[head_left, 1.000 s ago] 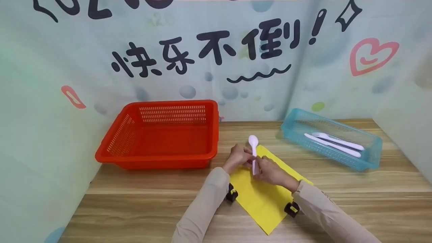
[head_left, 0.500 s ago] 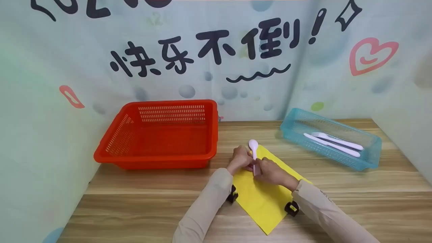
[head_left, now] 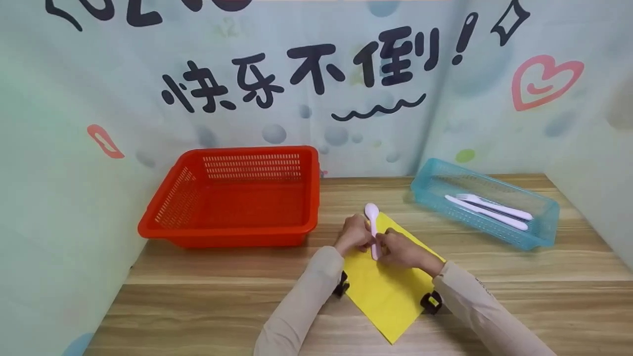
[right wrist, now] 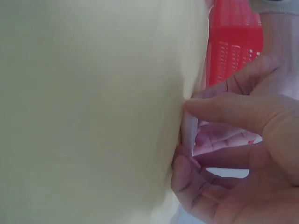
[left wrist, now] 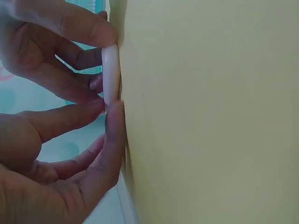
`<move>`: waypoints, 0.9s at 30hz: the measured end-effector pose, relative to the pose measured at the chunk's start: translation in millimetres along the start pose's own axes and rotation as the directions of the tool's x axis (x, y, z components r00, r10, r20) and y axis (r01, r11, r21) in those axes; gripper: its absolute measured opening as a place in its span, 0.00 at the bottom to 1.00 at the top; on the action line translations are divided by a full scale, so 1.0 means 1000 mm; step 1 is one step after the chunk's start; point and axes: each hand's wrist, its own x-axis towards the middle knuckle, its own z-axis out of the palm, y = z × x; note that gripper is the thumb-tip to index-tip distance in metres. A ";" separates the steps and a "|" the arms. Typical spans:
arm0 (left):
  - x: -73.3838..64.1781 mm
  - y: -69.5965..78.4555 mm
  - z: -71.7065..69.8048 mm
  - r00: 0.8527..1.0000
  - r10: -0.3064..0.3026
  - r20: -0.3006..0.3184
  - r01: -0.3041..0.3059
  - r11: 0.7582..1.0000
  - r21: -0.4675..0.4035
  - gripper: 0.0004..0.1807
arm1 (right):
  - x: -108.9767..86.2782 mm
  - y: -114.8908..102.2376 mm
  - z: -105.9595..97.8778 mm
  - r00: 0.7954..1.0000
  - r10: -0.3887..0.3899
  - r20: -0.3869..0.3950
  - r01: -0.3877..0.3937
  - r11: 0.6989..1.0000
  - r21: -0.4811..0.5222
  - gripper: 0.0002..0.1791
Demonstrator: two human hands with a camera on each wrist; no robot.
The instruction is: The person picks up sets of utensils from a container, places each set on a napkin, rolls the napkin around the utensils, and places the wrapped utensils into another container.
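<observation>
A pale pink spoon (head_left: 372, 212) lies lengthwise between both hands over a flat yellow sheet (head_left: 390, 296), its bowl pointing to the back. My left hand (head_left: 353, 233) pinches the middle of the handle (left wrist: 111, 77) from the left side. On the other side, my right hand (head_left: 403, 249) has thumb and fingers on the handle nearer its end. In the right wrist view the thumb (right wrist: 205, 108) and curled fingers (right wrist: 184, 179) frame the pale handle (right wrist: 189, 130). The fingers cover parts of the handle.
A large red basket (head_left: 230, 231) stands at the back left. At the back right, a blue basket (head_left: 544, 237) contains a pink fork (head_left: 504, 207) and knife (head_left: 487, 212). A printed curtain (head_left: 376, 143) hangs behind the wooden table (head_left: 222, 306).
The spoon has come down a little towards the person. My right hand has shifted slightly right along with its sleeve, baring more of the handle's end. Both baskets stay put.
</observation>
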 end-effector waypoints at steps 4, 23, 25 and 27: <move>-0.003 -0.001 -0.002 0.998 0.058 0.003 -0.058 0.996 0.064 0.09 | -0.003 0.003 0.001 0.998 -0.052 -0.023 0.053 0.998 0.020 0.08; -0.021 -0.005 -0.019 0.975 0.135 0.176 -0.146 0.988 0.052 0.10 | -0.016 0.002 -0.003 0.996 -0.058 -0.061 0.060 0.998 0.034 0.17; -0.023 -0.007 -0.022 0.969 0.148 0.199 -0.157 0.987 0.028 0.11 | -0.019 0.001 -0.004 0.997 -0.044 -0.056 0.047 0.998 0.048 0.18; -0.024 -0.007 -0.024 0.961 0.199 0.191 -0.208 0.978 0.027 0.11 | -0.022 0.001 -0.005 0.997 -0.037 -0.063 0.041 0.997 0.064 0.19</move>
